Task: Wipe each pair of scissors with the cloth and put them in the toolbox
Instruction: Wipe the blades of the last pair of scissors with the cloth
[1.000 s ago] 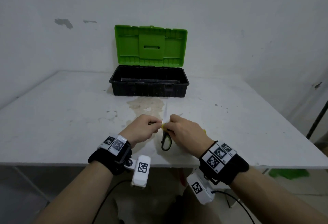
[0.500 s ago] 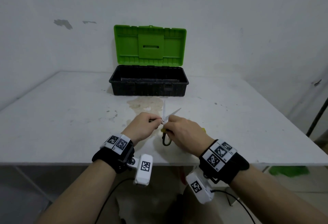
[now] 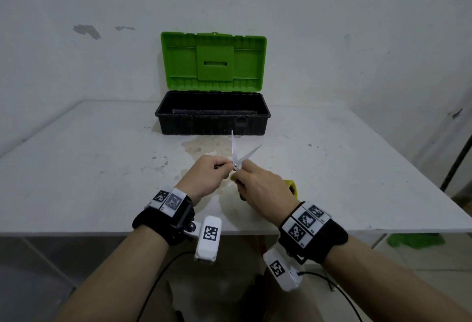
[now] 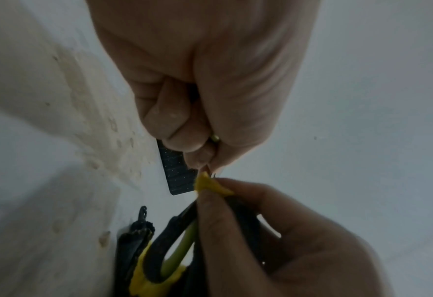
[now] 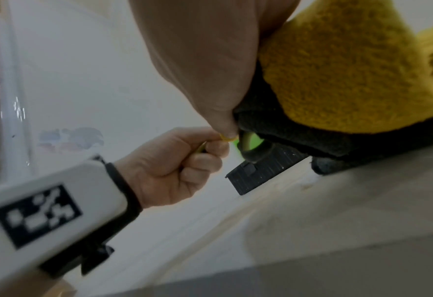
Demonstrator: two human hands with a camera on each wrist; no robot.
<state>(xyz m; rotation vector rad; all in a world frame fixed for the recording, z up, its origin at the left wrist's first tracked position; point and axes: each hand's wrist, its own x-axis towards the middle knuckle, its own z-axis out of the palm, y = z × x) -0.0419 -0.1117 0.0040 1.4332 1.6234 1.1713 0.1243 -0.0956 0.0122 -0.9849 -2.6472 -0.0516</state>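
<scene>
Holding the scissors point(image 3: 238, 158) above the near middle of the worktop point(image 3: 76, 168), the person works with both hands close together. The scissors have two thin, pale metal blades, spread apart in a V shape and pointing away toward the toolbox point(image 3: 213, 113); one blade stands nearly straight, the other leans to the right. A small round rivet joins them at the base. The handles are black with green inside the loops, seen best from the left wrist view. The left hand point(image 3: 204, 180) is curled, and its fingertips pinch the scissors at the joint. The right hand point(image 3: 263, 189) is curled around the handles together with the cloth point(image 3: 291, 187), which is yellow and fuzzy with a dark part below; one corner of it comes out between the fingertips near the rivet. The toolbox stands well beyond the hands, near the wall, its black tray open and its green lid upright. A brownish stain point(image 3: 204, 145) marks the worktop between the toolbox and the hands.
</scene>
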